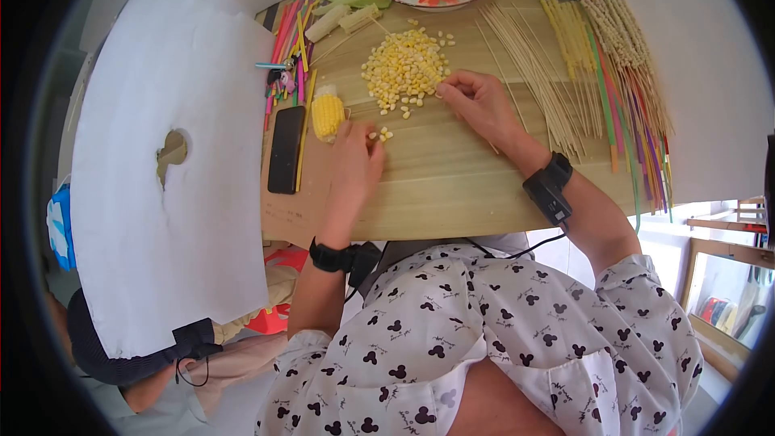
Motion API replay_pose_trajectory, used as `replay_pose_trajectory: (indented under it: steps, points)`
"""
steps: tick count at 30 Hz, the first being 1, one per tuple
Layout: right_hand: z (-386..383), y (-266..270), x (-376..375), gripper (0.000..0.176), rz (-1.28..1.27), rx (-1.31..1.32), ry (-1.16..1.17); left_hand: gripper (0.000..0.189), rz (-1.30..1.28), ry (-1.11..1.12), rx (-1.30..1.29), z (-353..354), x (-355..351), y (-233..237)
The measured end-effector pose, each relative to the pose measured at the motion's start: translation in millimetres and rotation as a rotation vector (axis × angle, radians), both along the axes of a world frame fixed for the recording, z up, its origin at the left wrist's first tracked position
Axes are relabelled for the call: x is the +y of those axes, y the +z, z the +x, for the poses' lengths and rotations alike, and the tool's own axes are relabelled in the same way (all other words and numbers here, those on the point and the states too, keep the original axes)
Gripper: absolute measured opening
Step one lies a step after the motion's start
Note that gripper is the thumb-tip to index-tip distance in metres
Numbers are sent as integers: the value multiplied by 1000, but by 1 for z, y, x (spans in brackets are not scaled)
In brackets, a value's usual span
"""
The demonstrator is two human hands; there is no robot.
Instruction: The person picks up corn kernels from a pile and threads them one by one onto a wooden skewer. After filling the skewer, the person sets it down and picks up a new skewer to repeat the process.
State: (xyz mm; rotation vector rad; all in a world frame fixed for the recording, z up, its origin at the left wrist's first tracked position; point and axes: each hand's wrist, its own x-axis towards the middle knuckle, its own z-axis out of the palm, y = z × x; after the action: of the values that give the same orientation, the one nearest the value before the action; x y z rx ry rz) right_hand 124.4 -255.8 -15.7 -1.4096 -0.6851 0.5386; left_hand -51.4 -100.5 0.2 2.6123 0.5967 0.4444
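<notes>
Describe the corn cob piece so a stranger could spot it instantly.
On the wooden table, find the black phone lying left of the loose kernel pile. The corn cob piece lies just right of the phone, near the left hand; it alone has yellow kernels attached.

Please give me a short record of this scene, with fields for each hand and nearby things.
Surface: wooden table
Left hand: fingers curled, beside a few loose kernels and a corn cob piece
Right hand: fingertips at the edge of the kernel pile; grip unclear
Nearby: black phone, thin skewers, coloured sticks, bowl, white sheet with a hole
</notes>
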Motion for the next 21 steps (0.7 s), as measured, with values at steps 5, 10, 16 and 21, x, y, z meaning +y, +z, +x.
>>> replay_pose_trajectory:
  steps: [5,10,16,21]
  points:
    - [2,1,-1,17,-9,-5,-6,29,-217,-86,-235,21,-5,18]
    - [2,-1,2,17,-5,17,10,27,-235,2,25,-23,1,29]
    - [-1,5,0,13,-22,81,29,24,-148,8,175,-13,-6,0]
    - [0,7,0,11,-32,65,48,22,-62,-219,-190,36,-13,8]
